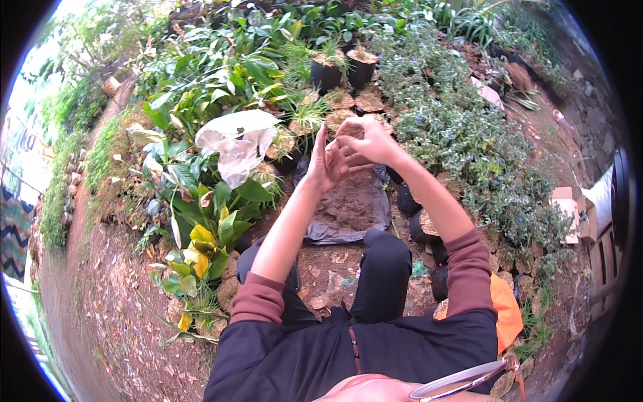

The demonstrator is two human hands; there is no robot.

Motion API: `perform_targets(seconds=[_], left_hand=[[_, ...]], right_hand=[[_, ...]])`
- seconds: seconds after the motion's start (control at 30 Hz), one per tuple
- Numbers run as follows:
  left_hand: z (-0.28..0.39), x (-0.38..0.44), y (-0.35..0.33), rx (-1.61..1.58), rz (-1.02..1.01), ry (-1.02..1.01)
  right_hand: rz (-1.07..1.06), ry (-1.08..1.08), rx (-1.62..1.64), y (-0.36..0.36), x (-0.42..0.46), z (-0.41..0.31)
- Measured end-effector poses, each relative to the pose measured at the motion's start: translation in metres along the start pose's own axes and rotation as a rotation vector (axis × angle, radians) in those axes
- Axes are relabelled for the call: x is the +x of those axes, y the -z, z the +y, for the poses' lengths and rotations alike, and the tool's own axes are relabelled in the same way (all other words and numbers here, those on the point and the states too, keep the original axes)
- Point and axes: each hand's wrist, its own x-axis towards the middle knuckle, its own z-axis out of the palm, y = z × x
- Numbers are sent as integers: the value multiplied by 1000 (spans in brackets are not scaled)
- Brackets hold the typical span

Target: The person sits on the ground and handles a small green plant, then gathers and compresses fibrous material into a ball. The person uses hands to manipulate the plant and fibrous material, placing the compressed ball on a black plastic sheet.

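Observation:
Both hands are raised over a dark plastic sheet [329, 235] that lies on the ground in front of my knees. Loose brown soil [346, 208] is spread on it. My left hand [332, 162] has its palm turned inward and fingers apart, with nothing seen in it. My right hand [370, 140] is close against it, fingers bent toward the left palm. The hands overlap, so whether the right fingertips touch the left or pinch something small is hidden. A crumpled translucent plastic bag [238, 143] rests on leafy plants left of my hands.
Black potted plants [325, 73] stand beyond the sheet. Broad-leaved plants [226, 226] crowd the left; small-leaved bushes [452, 115] fill the right. Black planting bags [419, 223] line the sheet's right side. Orange material [507, 311] lies by my right elbow, a cardboard box [572, 213] farther right.

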Motion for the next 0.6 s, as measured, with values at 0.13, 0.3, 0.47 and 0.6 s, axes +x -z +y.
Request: perform_targets(seconds=[0.13,0.3,0.47,0.6], left_hand=[[23,-25,0,273,197,-46],[45,-62,44,406,268,48],[46,-81,36,490,476,-118],[56,-80,45,689,539,-248]], right_hand=[[54,247,-556,-42,2,-6],[-131,301,-434,-60,-2,1],[-282,60,130,-45,-1,11],[-166,-114,432,-30,-8,29]])
